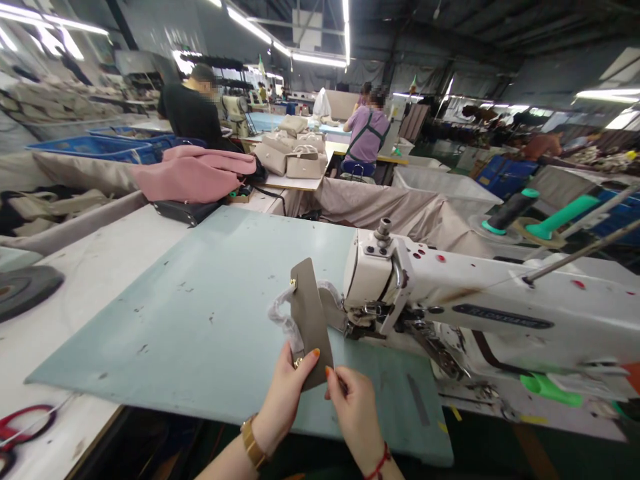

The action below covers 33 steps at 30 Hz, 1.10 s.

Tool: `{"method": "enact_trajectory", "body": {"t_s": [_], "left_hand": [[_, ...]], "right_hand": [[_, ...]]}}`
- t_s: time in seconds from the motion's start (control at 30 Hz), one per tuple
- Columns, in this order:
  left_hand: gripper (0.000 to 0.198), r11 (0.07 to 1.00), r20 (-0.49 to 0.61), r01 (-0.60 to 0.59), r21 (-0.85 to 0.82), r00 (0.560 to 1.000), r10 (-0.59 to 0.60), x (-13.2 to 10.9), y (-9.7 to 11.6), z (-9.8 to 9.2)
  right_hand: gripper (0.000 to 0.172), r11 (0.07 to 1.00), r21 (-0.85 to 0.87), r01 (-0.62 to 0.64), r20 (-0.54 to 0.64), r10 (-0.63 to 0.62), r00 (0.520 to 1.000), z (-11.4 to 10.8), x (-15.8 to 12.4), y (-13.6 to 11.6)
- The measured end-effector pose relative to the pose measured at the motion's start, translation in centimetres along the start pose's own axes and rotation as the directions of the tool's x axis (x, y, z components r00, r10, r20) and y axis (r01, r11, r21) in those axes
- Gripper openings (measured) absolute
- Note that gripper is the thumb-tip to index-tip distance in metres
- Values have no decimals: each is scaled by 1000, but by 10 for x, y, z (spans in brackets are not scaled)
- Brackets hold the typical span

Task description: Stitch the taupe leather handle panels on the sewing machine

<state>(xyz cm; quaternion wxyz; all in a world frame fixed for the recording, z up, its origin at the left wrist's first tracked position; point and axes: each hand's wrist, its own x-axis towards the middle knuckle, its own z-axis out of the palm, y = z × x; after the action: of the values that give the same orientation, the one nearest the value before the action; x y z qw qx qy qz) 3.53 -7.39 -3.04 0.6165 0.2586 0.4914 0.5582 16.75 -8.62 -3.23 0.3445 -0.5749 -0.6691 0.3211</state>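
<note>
My left hand [285, 383] grips the lower end of a stiff taupe bag flap [311, 313], thumb on its face. A handle wrapped in clear plastic [285, 320] is joined to the flap by gold-coloured fittings near both ends. My right hand [353, 397] is closed at the flap's lower right corner, fingertips pinched; a small dark bit shows between them, too small to name. Behind the flap, another taupe piece [330, 307] with a wrapped edge lies by the needle area of the white sewing machine [450, 287].
A pale green work surface [200, 320] spreads under my hands. Red-handled scissors [25, 427] lie at the lower left. Pink material [195, 173] sits on a black item at the back, near finished beige bags [305, 163]. Thread cones [560, 217] stand at right. Two people sit further off.
</note>
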Motion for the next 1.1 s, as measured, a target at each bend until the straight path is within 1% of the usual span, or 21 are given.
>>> {"method": "enact_trajectory", "body": {"t_s": [0.07,0.17,0.27,0.37,0.53,0.63,0.8,0.9,0.97,1.03,1.1], "left_hand": [[43,1000,17,-17,7,1000,17,18,-1,11],[42,1000,49,-19,-15,999,19,45,-1,25],[40,1000,70,10,-23,998,-8,67,-1,34],[40,1000,116,-10,-14,993,12,83,-2,38],[47,998,141,-59,34,989,54,95,-5,41],[51,995,178,-80,53,982,70,97,-5,41],[51,991,186,-102,89,979,84,98,-4,40],[48,993,209,-60,106,977,36,99,-2,38],[44,992,260,12,129,965,-45,100,1,34],[39,979,317,98,179,936,-152,101,4,29],[36,953,353,176,245,900,-257,102,8,23]], "right_hand": [[43,1000,-28,-13,-41,12,999,-2,13,9],[44,998,37,-50,-81,53,995,-7,32,18],[41,987,129,-91,-112,106,988,-9,48,24],[40,979,166,-116,-144,140,980,-7,57,29],[41,969,206,-139,-199,180,963,-4,60,31],[40,969,200,-147,-228,192,955,-4,58,32],[39,976,163,-145,-245,182,952,-3,58,33],[38,979,141,-144,-261,177,949,-2,57,31],[37,981,129,-146,-277,177,944,-2,57,29],[38,981,124,-148,-293,178,939,-2,57,26],[40,982,124,-145,-308,177,935,-3,57,23]]}}
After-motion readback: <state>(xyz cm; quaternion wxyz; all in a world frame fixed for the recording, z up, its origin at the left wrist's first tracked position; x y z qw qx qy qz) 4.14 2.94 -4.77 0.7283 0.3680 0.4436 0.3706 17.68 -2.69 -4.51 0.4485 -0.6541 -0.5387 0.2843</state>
